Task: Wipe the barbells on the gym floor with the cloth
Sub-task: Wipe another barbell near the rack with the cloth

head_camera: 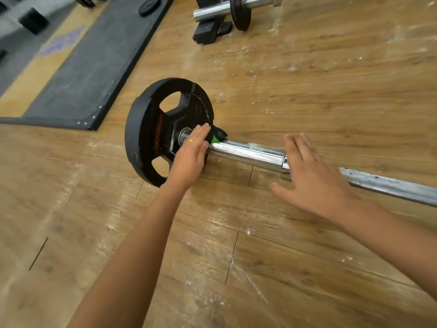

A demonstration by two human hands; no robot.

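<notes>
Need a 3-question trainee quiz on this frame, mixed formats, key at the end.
1. True or false: the left hand lies with straight fingers on the cloth, on the barbell right beside the weight plate.
2. The right hand is: A) gripping the cloth; B) open, fingers spread, over the barbell; C) lifting the weight plate.
3. Fill in: counting the second barbell at the top edge, ___ barbells are in view.

Key: 1 true; 2 B; 3 two.
</notes>
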